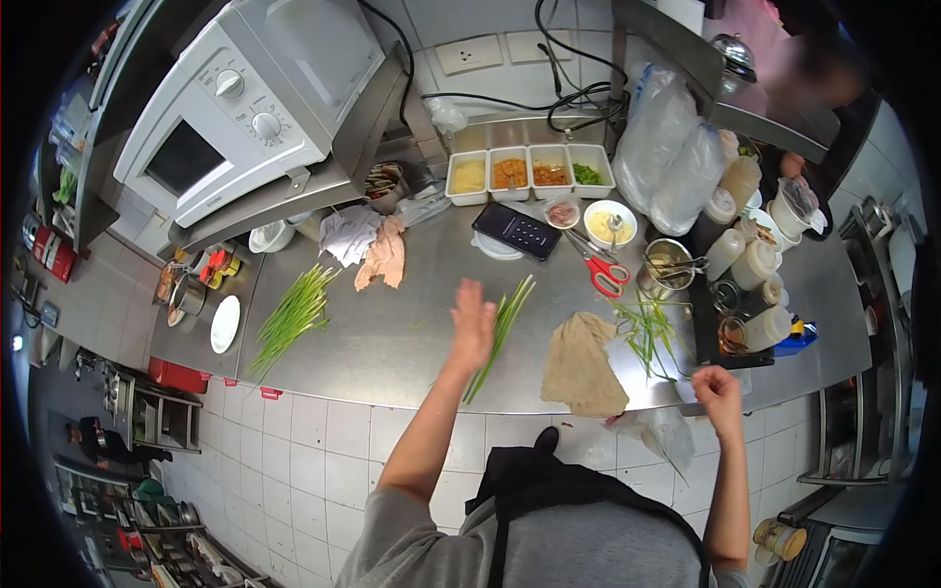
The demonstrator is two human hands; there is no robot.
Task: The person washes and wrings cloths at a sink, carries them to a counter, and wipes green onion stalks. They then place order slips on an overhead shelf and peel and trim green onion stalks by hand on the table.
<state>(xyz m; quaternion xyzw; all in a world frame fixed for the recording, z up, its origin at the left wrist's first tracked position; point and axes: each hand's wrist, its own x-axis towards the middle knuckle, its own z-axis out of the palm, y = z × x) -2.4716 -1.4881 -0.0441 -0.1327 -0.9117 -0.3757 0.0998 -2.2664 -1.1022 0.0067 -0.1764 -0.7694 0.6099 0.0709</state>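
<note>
My left hand (473, 325) is held with its fingers stretched out, just left of a small row of spring onions (502, 328) on the steel counter (392, 338). At the counter's front edge, my right hand (720, 392) has its fingers curled together; what they pinch, if anything, is too small to make out. Loose green trimmings (649, 331) lie in a tangle up and left of that hand. A tan cloth (583, 365) rests between the two hands. Farther left lies a larger bunch of spring onions (294, 318), pale ends pointing up and right.
Red-handled scissors (603, 274) lie beside a metal pot (670, 267). Behind are a phone (517, 231), a bowl (610, 224) with a spoon and white tubs (529, 173) of chopped food. Sauce bottles (755, 267) crowd the right. A microwave (245, 108) overhangs the left. Another person stands at upper right.
</note>
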